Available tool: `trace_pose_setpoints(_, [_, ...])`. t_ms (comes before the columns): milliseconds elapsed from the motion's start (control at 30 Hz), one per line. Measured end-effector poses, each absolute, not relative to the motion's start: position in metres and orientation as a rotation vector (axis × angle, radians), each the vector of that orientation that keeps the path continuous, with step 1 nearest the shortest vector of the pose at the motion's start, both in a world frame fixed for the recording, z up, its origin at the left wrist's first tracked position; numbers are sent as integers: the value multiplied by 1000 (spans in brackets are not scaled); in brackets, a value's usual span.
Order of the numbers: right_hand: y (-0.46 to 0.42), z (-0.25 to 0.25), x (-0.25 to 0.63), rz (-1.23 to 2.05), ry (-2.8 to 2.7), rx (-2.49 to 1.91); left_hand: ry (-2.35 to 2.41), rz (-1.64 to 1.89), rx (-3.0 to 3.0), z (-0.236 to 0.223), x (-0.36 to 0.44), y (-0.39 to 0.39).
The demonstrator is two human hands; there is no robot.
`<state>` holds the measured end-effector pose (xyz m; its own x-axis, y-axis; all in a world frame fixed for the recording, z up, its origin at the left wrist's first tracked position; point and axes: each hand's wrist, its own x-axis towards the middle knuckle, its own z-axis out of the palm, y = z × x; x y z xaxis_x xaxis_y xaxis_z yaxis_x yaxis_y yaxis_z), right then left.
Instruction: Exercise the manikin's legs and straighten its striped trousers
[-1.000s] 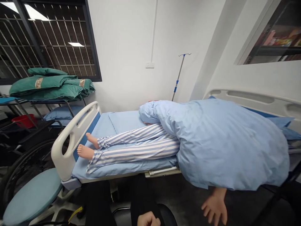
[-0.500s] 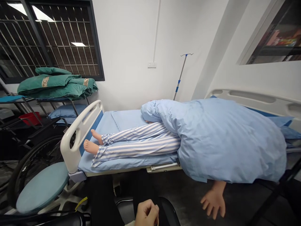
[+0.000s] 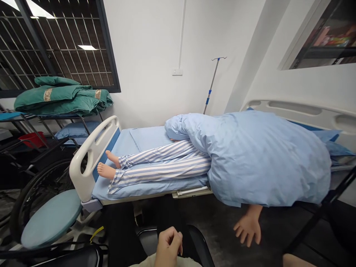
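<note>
From the head camera, the person's left hand [image 3: 168, 246], as far as the angle suggests, sits low at the bottom of the view, beside a dark curved chair back [image 3: 201, 241]. Its fingers [image 3: 174, 237] are curled into a loose fist, with nothing visible in them. In the lower right corner, a patch of bare skin [image 3: 299, 260] may be the right hand or forearm, but the frame cuts it off, so I cannot tell how those fingers stand.

Ahead, well within reach of neither hand's present pose, is a hospital bed [image 3: 191, 191] made up with a blue sheet. A patient manikin [image 3: 164, 165] in striped pyjama trousers lies on it, bare feet toward the white footboard [image 3: 93, 155]. A light blue quilt [image 3: 264, 159] is heaped over the manikin's upper body and spills past the near side of the mattress, leaving the legs uncovered. From under its hem, a limp hand [image 3: 248, 226], apparently the manikin's, dangles over the bed's near side.

Judging from how it lies, the quilt is on the bed but not smoothed out, and neither of the person's hands touches it.

Around the bed stand an IV pole [image 3: 210, 87], a blue round stool [image 3: 50, 218] and a wheelchair [image 3: 36, 193]. Folded green blankets [image 3: 61, 96] sit on a metal rack [image 3: 55, 116].
</note>
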<state>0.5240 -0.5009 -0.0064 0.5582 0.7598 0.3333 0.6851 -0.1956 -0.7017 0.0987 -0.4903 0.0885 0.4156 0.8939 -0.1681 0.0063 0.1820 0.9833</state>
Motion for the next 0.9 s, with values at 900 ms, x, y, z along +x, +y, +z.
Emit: trace_pose_setpoints(900, [-514,-32,495,1188,-806,-1366,991,728,1304,103,92,-489])
